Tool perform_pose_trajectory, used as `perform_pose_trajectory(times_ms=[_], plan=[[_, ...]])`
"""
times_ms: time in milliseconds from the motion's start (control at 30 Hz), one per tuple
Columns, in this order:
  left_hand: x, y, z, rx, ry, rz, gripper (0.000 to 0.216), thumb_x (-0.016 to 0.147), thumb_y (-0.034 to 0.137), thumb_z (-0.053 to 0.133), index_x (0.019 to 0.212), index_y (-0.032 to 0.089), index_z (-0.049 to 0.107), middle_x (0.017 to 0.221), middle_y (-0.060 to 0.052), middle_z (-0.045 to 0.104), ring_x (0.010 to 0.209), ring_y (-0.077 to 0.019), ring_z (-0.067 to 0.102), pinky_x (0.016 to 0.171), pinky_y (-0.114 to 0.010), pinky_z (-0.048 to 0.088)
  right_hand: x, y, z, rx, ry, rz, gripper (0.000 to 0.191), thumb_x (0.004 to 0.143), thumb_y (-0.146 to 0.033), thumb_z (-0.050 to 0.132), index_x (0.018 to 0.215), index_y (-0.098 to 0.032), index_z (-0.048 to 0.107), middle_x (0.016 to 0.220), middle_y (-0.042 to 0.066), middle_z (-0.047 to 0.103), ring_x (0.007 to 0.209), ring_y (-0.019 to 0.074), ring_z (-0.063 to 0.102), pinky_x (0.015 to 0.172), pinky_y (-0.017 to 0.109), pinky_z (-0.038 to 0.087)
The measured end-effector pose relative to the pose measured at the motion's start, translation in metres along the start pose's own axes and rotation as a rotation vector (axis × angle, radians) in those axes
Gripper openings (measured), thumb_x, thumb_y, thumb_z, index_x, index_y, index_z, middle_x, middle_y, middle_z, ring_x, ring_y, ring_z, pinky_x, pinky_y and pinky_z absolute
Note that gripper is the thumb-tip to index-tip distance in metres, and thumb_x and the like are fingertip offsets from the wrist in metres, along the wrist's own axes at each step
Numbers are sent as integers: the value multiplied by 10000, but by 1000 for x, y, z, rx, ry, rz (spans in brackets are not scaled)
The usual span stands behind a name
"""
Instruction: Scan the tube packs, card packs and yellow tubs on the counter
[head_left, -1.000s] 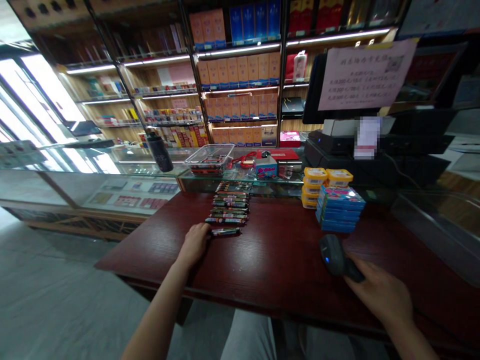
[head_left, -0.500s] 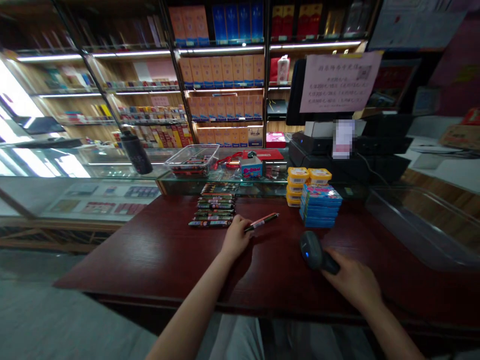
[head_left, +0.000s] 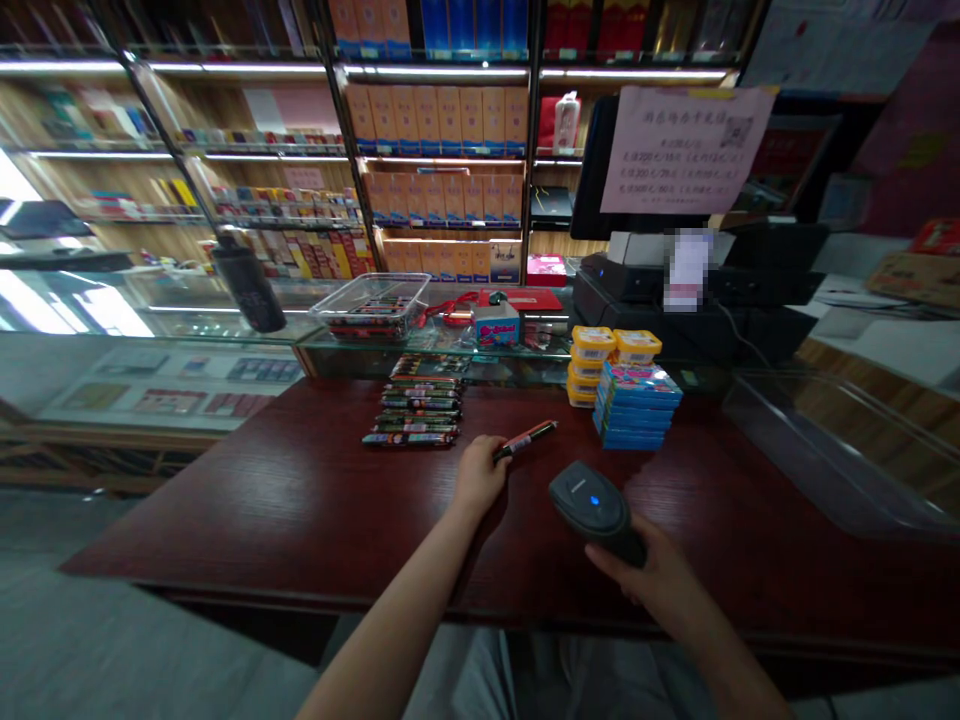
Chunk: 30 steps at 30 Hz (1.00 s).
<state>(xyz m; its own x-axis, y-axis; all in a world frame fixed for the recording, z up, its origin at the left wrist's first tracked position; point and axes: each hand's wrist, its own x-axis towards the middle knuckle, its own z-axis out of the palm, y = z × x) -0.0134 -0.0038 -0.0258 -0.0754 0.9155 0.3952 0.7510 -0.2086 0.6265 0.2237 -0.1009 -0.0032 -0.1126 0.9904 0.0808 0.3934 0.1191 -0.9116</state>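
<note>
Dim — shelf light strips (head_left: 236, 68) lit | table (head_left: 247, 490) — soft sheen | edges stretched

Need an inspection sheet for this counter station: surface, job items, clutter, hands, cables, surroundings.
Surface: red-brown table, glossy.
Job's things: scanner, blue light lit; one slim pen-like item; similar items laid in a row.
Clutter: stacked blue boxes beside yellow-lidded tubs; clear bin at right.
Hands: left hand holds the slim item; right hand grips the scanner.
Cables: pale cable by the dark equipment.
Surroundings: glass counter, lit shelves, paper sign.
</note>
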Motion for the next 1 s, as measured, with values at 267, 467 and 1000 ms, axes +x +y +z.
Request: perform_pose_trajectory(times_ms=[267, 467, 1000], plan=[[0, 1, 1, -37, 23, -32, 194, 718, 83, 644, 882, 184, 671, 868, -42, 669, 830, -171, 609, 759, -283, 458, 1, -5, 1, 7, -10, 35, 402, 713, -502, 633, 972, -195, 657, 534, -12, 616, 551, 188, 615, 501, 277, 483], [1, -4, 2, -27, -3, -17, 211, 733, 113, 647, 934, 173, 671, 911, -50, 661, 871, -177, 604, 801, -300, 462, 2, -14, -7, -106, -27, -64, 357, 738, -440, 631, 998, -196, 654, 941, 63, 722, 917, 237, 658, 788, 336, 512], [11, 1, 0, 90, -45, 32, 135, 756, 111, 635, 879, 168, 639, 878, -45, 628, 854, -175, 572, 797, -295, 436, 31, 72, -46, -1017, 207, -573, 412, 808, -206, 524, 1219, -197, 527, 1046, 58, 697, 882, 211, 661, 707, 310, 496]])
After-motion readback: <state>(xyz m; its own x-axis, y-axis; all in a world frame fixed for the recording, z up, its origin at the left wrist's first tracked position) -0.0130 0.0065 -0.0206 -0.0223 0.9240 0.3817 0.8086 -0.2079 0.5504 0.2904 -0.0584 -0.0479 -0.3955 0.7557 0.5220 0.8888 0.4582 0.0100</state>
